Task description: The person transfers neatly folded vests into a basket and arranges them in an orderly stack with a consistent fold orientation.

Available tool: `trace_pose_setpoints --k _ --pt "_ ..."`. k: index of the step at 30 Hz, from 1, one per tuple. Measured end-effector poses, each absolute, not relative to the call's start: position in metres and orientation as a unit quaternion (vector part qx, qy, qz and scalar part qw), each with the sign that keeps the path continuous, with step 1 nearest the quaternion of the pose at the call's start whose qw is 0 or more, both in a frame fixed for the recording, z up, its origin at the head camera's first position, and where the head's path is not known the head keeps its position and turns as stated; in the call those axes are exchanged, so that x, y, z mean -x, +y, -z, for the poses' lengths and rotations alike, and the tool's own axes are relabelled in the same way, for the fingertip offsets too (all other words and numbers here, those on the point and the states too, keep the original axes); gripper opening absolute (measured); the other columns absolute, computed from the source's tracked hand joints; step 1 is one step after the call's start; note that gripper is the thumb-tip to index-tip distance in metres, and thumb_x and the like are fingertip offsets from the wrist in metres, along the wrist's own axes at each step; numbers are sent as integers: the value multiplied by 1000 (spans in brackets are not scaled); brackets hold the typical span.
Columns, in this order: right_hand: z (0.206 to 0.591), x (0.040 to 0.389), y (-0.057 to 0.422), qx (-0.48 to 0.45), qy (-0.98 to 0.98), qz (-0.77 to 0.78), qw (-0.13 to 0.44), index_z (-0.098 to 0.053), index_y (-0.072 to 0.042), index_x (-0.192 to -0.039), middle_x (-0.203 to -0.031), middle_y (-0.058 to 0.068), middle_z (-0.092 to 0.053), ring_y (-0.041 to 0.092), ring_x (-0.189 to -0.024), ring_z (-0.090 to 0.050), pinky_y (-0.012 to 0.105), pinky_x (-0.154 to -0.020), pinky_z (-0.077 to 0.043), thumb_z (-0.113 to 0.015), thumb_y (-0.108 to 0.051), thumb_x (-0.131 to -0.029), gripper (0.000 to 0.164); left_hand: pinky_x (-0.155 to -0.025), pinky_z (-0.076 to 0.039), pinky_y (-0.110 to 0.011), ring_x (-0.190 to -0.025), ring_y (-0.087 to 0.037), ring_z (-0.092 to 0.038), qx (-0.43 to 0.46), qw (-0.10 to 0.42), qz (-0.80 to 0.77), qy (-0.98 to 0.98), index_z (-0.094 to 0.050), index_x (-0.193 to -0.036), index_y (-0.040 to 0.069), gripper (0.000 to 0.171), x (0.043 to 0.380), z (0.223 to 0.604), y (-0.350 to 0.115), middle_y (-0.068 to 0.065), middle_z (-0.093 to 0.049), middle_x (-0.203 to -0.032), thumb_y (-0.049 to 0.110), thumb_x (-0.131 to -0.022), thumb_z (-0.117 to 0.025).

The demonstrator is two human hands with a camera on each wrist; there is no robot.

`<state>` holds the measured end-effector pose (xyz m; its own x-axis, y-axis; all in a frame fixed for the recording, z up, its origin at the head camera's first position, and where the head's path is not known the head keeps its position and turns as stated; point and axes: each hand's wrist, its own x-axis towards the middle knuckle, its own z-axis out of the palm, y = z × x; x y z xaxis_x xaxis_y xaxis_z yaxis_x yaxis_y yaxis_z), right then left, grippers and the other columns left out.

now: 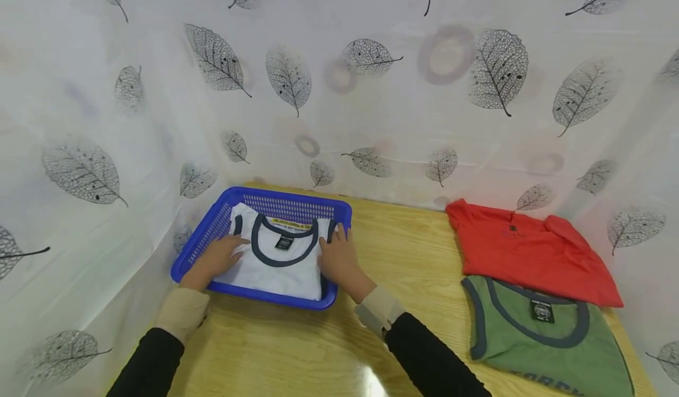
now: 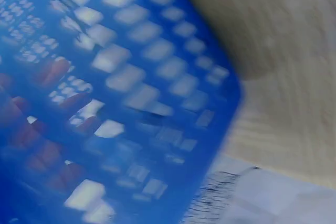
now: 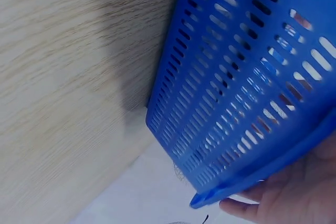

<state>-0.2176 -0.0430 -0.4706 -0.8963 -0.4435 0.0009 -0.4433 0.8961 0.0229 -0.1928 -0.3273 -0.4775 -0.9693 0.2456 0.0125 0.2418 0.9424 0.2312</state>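
Observation:
A folded white T-shirt [image 1: 292,273] with dark neck trim lies in a blue plastic basket [image 1: 276,193], collar toward the far side. My left hand [image 1: 220,257] reaches over the basket's left side, its fingers on the shirt's left part. On the other side, my right hand [image 1: 339,257] lies at the shirt's right edge beside the rim, fingers extended. The right wrist view shows the basket's slotted wall [image 3: 226,77] and part of the right hand [image 3: 294,198] beyond its rim. In the left wrist view, fingers show only through the slots of the blue wall [image 2: 152,85].
The basket stands on a wooden table [image 1: 403,250]. At the right lie a folded red shirt [image 1: 520,250] and, in front of it, a folded green shirt [image 1: 530,350] with dark trim. A leaf-patterned white curtain [image 1: 371,108] hangs behind the table and along its sides.

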Motion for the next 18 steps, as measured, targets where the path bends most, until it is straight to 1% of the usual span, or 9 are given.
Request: trace_pose_setpoints --k 2,4,6,8,11,13,18 --pt "472 217 -35 -240 -969 -24 56 -57 -16 -129 -127 19 -59 37 -134 -39 51 -110 -32 -57 -30 -90 42 -100 -34 -63 -116 -45 -52 -113 -24 -118 986 -63 -114 0 26 189 470 -311 -26 -61 -119 5 -89 -57" --pt "473 218 -25 -258 -958 -53 114 -57 -16 -128 -121 16 -63 38 -130 -44 51 -106 -37 -59 -27 -88 42 -103 -31 -64 -118 -42 -52 -107 -51 -128 985 -63 -115 2 27 185 461 -290 -22 -62 -119 6 -89 -58" --pt "473 218 -15 -280 -942 -84 163 -56 -16 -130 -118 14 -65 37 -126 -48 52 -103 -39 -61 -25 -86 45 -103 -32 -63 -116 -39 -54 -117 -85 -135 980 -64 -115 4 27 180 452 -266 -19 -64 -117 8 -89 -60" --pt "471 218 -4 -306 -924 -119 197 -54 -15 -132 -118 13 -65 37 -124 -50 53 -101 -40 -63 -22 -84 49 -102 -34 -62 -115 -35 -56 -134 -117 -136 975 -65 -114 6 27 174 444 -242 -16 -65 -116 9 -88 -63" --pt "464 216 17 -336 -898 -179 220 -50 -13 -135 -121 14 -64 37 -123 -51 57 -101 -39 -65 -16 -83 54 -101 -37 -60 -112 -32 -58 -162 -160 -140 964 -66 -113 8 27 163 431 -206 -12 -66 -113 10 -86 -66" --pt "460 214 33 -345 -884 -210 236 -49 -12 -136 -122 13 -63 36 -122 -52 59 -100 -38 -66 -12 -82 56 -101 -37 -59 -113 -31 -57 -172 -175 -152 957 -66 -113 10 27 157 423 -184 -12 -66 -115 11 -86 -66" --pt "448 212 81 -326 -872 -248 268 -48 -10 -136 -125 12 -62 37 -121 -52 61 -99 -39 -65 -6 -82 57 -102 -39 -55 -116 -33 -57 -193 -208 -184 941 -66 -111 11 25 143 412 -129 -12 -66 -116 12 -87 -64"
